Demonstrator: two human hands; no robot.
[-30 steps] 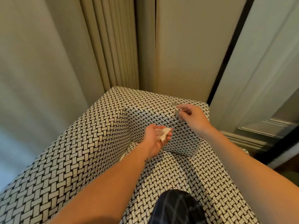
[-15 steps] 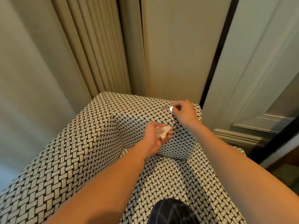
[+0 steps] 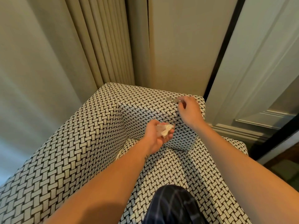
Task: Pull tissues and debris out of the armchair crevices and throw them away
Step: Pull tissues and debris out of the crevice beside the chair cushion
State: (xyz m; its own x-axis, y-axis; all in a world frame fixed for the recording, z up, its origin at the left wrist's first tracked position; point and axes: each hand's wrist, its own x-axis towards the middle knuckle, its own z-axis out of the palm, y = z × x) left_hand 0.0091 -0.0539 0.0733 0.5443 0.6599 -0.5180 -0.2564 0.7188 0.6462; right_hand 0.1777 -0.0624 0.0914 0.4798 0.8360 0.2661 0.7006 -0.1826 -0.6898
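Observation:
The armchair (image 3: 68, 151) is covered in black-and-white woven fabric. My left hand (image 3: 156, 137) hovers over the seat in front of the backrest and grips a crumpled white tissue (image 3: 164, 130). My right hand (image 3: 188, 110) rests on the top of the backrest at its right end, fingers curled, fingertips pinching a silver coin (image 3: 175, 100) that lies on the fabric. A second coin (image 3: 169, 99) lies just left of it. A white scrap (image 3: 119, 155) pokes out of the crevice between the seat cushion and the left arm.
Beige curtains (image 3: 100, 39) hang behind and to the left of the chair. A pale panelled door (image 3: 258, 70) with a dark frame stands close on the right. My knee in dark checked cloth (image 3: 169, 206) is on the seat at the bottom.
My right hand has brought the coin down onto the backrest top beside the first coin. The left hand keeps holding the tissue in about the same place.

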